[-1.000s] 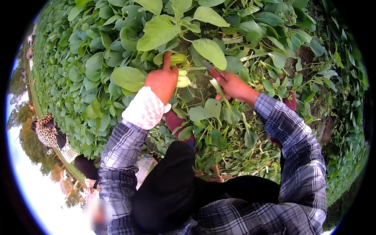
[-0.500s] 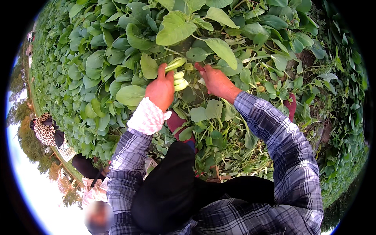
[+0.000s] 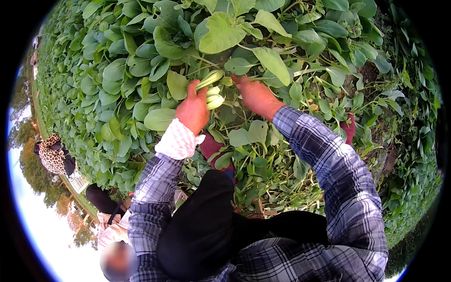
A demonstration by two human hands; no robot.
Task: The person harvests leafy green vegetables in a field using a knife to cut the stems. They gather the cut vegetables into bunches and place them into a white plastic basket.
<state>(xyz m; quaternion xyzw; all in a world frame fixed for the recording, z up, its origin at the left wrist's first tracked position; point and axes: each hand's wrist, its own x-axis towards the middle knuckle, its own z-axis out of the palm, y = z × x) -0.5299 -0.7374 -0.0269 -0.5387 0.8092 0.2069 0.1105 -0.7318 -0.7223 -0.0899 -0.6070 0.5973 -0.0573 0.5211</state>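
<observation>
- Pale-stemmed greens (image 3: 211,89) lie just above the centre of the frame, a small bunch with the thick stem ends pointing right and broad leaves to the left.
- The left hand (image 3: 192,113) is closed around these greens, its fingers wrapped over the stems.
- The right hand (image 3: 256,96) is just to the right of the stem ends, apart from them, with its fingers curled in; I cannot tell from this angle what, if anything, it grips.
- As far as can be judged, the handful is gathered and its stem ends look free of the soil, so this bunch seems well along.
- Much looks left: the dense leafy bed (image 3: 112,73) fills the upper left, and a tall light-green plant (image 3: 221,35) stands at the upper centre.
- Below the hands, loose leaves and stalks (image 3: 291,195) litter the ground between two maroon shoes (image 3: 213,149), suggesting some plants there are already cut.
- At the left edge, a person in a spotted top (image 3: 50,152) is beside a white crate (image 3: 80,183).
</observation>
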